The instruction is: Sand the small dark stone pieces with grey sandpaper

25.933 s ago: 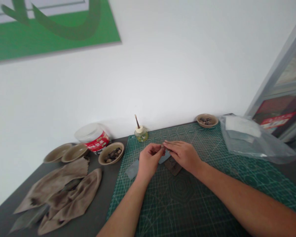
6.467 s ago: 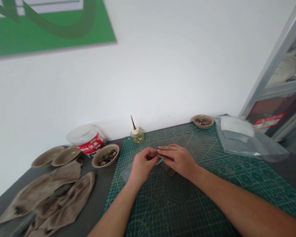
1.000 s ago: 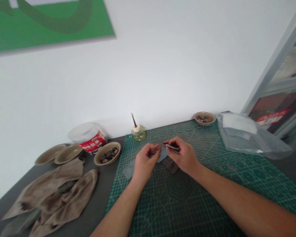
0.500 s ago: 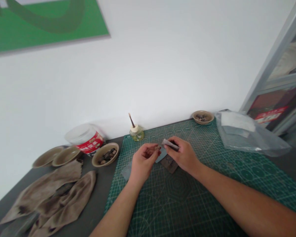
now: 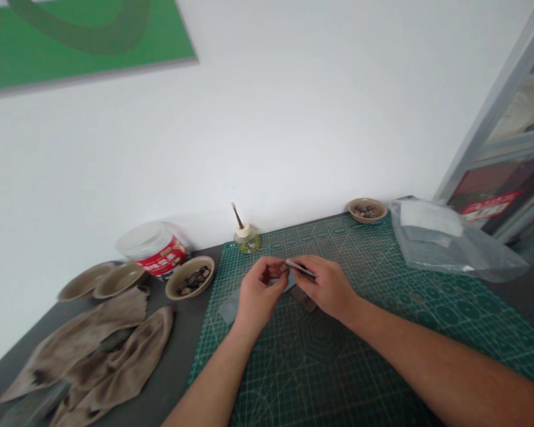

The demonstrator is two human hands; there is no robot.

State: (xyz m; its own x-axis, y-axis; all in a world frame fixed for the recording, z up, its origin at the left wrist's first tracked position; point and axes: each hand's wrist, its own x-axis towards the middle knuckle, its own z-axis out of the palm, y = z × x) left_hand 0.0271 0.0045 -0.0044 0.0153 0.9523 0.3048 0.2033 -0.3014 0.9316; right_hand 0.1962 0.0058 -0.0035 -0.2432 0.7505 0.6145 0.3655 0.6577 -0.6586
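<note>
Brown-stained cloths [image 5: 89, 350] lie at the far left, beside a ceramic bowl of small stones [image 5: 189, 280]. On the green cutting mat [image 5: 338, 367], the left hand [image 5: 260, 290] curls narrowly around something too small to make out, just beside the end of a slim grey strip [image 5: 299, 267]. That strip, pinched firmly in the right hand [image 5: 324, 290], has swung nearer the left fingertips since a moment ago and now lies almost level. Beneath the hands sit a pale blue sheet [image 5: 230, 309] and a dark square piece [image 5: 303, 300]; a clear plastic bag [image 5: 445, 243] lies further right.
</note>
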